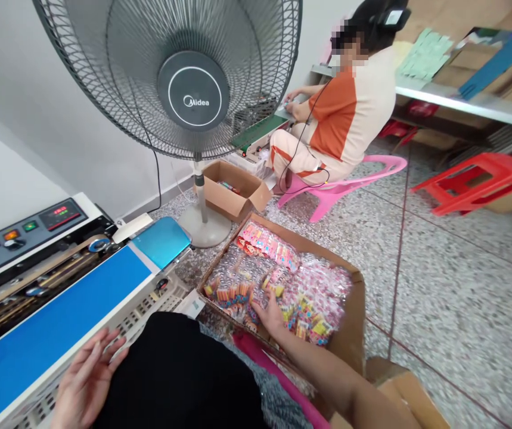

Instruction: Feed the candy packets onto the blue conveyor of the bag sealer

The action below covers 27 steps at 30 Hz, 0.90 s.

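Cardboard box (pixel 353 333): packets (pixel 320 283) are lying inside.
Right hand (pixel 271 313): is touching packets; I cannot tell its grip.
Left hand (pixel 84 378): I am seeing it loosely spread near the blue belt (pixel 59 325).

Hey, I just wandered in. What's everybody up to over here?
The person's right hand is down among shiny wrapped packets in an open cardboard box; whether it grips one is hard to tell. The left hand is open beside a machine's blue belt, with nothing visible in it. Beyond a large fan, a co-worker sits on a pink chair, hands near a green belt.
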Tool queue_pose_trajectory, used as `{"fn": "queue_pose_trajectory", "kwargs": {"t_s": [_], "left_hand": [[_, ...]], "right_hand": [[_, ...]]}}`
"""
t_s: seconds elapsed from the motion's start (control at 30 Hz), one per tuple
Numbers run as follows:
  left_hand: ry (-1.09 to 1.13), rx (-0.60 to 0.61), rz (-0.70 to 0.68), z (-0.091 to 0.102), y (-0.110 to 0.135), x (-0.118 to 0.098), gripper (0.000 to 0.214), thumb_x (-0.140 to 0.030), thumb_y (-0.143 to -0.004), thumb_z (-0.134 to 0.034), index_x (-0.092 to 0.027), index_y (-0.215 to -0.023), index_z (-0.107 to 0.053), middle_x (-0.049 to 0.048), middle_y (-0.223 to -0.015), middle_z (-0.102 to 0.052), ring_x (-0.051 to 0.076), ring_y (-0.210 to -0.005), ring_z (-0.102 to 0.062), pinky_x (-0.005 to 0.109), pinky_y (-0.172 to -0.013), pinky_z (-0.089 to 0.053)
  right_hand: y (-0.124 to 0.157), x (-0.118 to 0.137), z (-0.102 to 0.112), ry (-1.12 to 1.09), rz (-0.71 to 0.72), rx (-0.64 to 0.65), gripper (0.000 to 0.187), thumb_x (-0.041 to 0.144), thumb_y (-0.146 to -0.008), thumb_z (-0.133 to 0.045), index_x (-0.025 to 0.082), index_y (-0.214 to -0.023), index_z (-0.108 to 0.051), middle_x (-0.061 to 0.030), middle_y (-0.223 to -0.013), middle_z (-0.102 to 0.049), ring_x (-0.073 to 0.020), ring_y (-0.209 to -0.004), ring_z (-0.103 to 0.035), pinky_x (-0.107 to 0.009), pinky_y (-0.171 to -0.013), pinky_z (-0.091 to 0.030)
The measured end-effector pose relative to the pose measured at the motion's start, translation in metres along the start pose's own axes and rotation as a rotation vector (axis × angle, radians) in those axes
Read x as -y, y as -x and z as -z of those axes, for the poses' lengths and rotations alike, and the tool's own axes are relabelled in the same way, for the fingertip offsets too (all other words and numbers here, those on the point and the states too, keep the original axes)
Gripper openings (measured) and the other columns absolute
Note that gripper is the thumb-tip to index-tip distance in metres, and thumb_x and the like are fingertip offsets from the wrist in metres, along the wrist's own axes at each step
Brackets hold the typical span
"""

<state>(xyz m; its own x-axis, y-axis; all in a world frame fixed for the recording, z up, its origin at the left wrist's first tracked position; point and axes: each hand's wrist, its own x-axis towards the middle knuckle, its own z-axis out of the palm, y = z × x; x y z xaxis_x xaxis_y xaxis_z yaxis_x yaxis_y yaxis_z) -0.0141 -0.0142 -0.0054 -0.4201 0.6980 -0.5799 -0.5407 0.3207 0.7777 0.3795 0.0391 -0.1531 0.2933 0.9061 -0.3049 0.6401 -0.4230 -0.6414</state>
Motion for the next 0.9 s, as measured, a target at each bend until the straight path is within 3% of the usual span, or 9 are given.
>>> {"fn": "queue_pose_trajectory", "kwargs": {"t_s": [0.13,0.23,0.3,0.43,0.6,0.73,0.9], "left_hand": [[-0.001,0.007,0.01,-0.001,-0.001,0.001,0.038,-0.035,-0.055,-0.078,-0.025,-0.09,-0.068,-0.0001,-0.091,-0.071,0.021,-0.082,-0.065,0.031,-0.069,-0.057],[0.011,0.013,0.021,-0.001,-0.001,0.001,0.038,-0.034,-0.057,-0.077,-0.025,-0.092,-0.067,0.0002,-0.092,-0.071,0.021,-0.084,-0.064,0.031,-0.07,-0.057],[0.017,0.018,0.023,-0.001,-0.001,0.001,0.038,-0.034,-0.058,-0.077,-0.024,-0.093,-0.067,0.0005,-0.094,-0.07,0.021,-0.085,-0.064,0.031,-0.07,-0.057],[0.026,0.02,0.018,0.002,0.0,0.002,0.036,-0.032,-0.06,-0.076,-0.024,-0.094,-0.067,0.0009,-0.097,-0.07,0.022,-0.087,-0.064,0.031,-0.071,-0.057],[0.034,0.016,0.011,-0.001,0.001,0.001,0.038,-0.032,-0.059,-0.077,-0.024,-0.094,-0.066,0.0009,-0.094,-0.07,0.021,-0.085,-0.064,0.032,-0.07,-0.057],[0.048,0.023,0.01,-0.001,0.002,0.001,0.038,-0.031,-0.059,-0.077,-0.023,-0.095,-0.066,0.0015,-0.095,-0.07,0.021,-0.085,-0.064,0.031,-0.069,-0.057],[0.065,0.04,0.001,0.0,0.001,0.001,0.036,-0.03,-0.062,-0.076,-0.023,-0.096,-0.066,0.0021,-0.095,-0.07,0.021,-0.084,-0.064,0.032,-0.071,-0.057]], "right_hand": [[-0.002,-0.006,-0.002,0.025,0.09,0.017,0.05,0.039,-0.076,-0.056,0.023,-0.12,-0.042,-0.0078,-0.112,-0.058,-0.0257,-0.105,-0.056,-0.038,-0.09,-0.042],[-0.003,-0.009,-0.004,0.03,0.245,0.008,0.055,0.033,-0.074,-0.058,0.022,-0.125,-0.039,-0.0082,-0.123,-0.05,-0.0249,-0.117,-0.047,-0.039,-0.099,-0.037],[-0.004,-0.01,-0.006,0.04,0.272,-0.009,0.06,0.031,-0.073,-0.059,0.021,-0.127,-0.037,-0.0091,-0.124,-0.046,-0.0246,-0.118,-0.045,-0.038,-0.099,-0.037],[-0.005,-0.007,-0.009,0.103,0.199,-0.014,0.057,0.031,-0.069,-0.063,0.019,-0.122,-0.044,-0.0098,-0.114,-0.046,-0.0252,-0.107,-0.052,-0.036,-0.094,-0.041],[-0.007,0.003,-0.004,0.155,0.161,0.021,0.03,0.035,-0.073,-0.06,0.019,-0.098,-0.058,-0.0081,-0.097,-0.052,-0.0237,-0.091,-0.056,-0.033,-0.083,-0.045],[0.0,0.009,0.01,0.102,0.266,0.129,0.016,0.035,-0.074,-0.058,0.02,-0.08,-0.059,-0.0026,-0.079,-0.058,-0.02,-0.079,-0.056,-0.029,-0.073,-0.044],[0.003,0.035,0.01,0.039,0.41,0.245,0.019,0.038,-0.077,-0.056,0.019,-0.076,-0.057,0.0008,-0.066,-0.058,-0.0153,-0.063,-0.052,-0.023,-0.06,-0.039]]}}
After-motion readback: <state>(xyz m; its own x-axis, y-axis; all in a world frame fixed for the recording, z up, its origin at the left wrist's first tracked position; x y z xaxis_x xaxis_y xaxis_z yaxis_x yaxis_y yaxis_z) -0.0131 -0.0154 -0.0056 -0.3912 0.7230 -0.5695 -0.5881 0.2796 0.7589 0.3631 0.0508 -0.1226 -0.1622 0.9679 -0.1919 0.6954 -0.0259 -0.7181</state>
